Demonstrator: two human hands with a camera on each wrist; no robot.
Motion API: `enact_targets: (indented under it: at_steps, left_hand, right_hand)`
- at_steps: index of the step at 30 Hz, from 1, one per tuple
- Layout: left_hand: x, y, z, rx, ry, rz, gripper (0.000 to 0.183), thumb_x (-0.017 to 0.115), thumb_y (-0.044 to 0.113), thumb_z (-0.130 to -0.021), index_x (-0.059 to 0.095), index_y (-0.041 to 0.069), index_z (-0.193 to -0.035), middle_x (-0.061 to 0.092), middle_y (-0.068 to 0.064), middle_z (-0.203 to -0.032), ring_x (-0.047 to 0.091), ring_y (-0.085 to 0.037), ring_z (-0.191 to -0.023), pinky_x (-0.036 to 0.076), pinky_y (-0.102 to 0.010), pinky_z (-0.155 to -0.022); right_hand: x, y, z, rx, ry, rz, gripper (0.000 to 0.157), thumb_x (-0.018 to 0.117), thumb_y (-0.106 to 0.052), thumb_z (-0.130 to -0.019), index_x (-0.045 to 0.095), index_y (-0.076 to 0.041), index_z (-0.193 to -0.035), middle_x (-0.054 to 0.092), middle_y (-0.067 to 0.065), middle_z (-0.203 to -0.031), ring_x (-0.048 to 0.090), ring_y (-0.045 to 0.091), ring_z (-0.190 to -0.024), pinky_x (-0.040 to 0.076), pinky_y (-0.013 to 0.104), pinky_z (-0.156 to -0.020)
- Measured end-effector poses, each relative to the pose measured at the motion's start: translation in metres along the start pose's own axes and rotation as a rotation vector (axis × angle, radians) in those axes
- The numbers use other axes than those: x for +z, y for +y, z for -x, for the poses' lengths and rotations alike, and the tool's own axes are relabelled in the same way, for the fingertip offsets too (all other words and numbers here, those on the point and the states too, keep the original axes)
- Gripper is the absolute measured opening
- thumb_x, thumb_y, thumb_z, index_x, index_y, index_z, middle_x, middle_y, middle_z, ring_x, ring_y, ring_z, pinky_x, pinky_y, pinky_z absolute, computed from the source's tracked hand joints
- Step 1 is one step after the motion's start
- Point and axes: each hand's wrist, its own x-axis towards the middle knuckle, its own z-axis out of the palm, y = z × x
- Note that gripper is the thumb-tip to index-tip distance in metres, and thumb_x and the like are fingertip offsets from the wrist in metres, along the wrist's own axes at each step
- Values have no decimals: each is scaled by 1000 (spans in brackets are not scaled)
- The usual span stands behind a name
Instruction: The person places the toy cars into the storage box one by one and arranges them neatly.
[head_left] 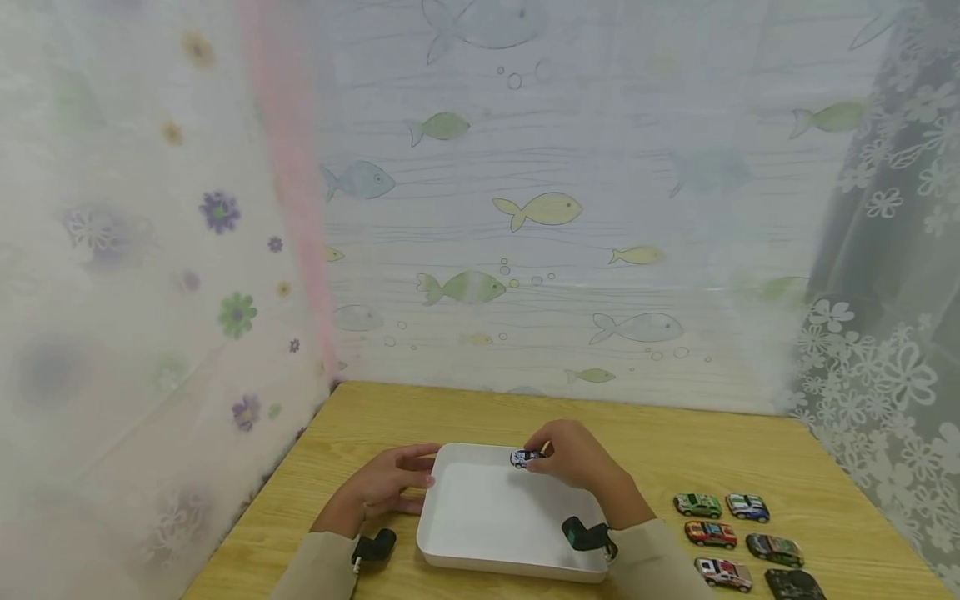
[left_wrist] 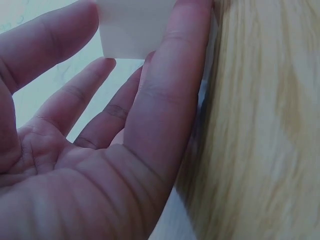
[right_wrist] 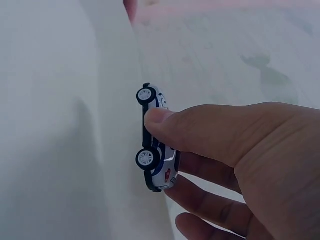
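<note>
Wooden table [head_left: 675, 450]: right hand [head_left: 573, 458] pinches toy car [head_left: 523, 457] over tray [head_left: 495, 517]; left hand [head_left: 390, 483] fingers straight against rim.

Below the right hand [head_left: 573, 462] the tray [head_left: 480, 521] floor is left free. To its right, bare table [head_left: 675, 454] is found, then toy cars [head_left: 738, 537] block the way. The left hand [head_left: 390, 487] is pressed against the tray's left wall.
</note>
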Motion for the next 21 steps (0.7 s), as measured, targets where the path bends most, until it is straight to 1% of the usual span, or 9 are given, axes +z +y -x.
enact_targets:
  at_steps: [6,14,21]
  left_hand:
    - [1,1,0,-7,16,-8,67,70,9,-99,40,11,-159,43,-24,-159,64,-29,-124,62,-51,-90]
    - [5,2,-1,-14,31,-25,68,70,9,-99,40,10,-160,43,-26,-159,64,-29,-123,63,-51,-89]
    - [3,2,-1,-17,32,-24,69,70,11,-99,39,11,-160,43,-25,-159,64,-30,-123,62,-52,-89]
  right_hand:
    - [17,-9,-8,-3,-40,-6,18,87,-17,-85,83,-17,-102,74,-5,-96,61,10,-83,53,28,-70]
    - [30,-18,-17,-16,-66,-12,17,87,-14,-84,83,-15,-101,76,-5,-94,62,8,-78,54,26,-66]
    - [43,-30,-29,-33,-85,27,16,89,-18,-82,84,-17,-98,74,-10,-87,61,6,-73,52,24,-64]
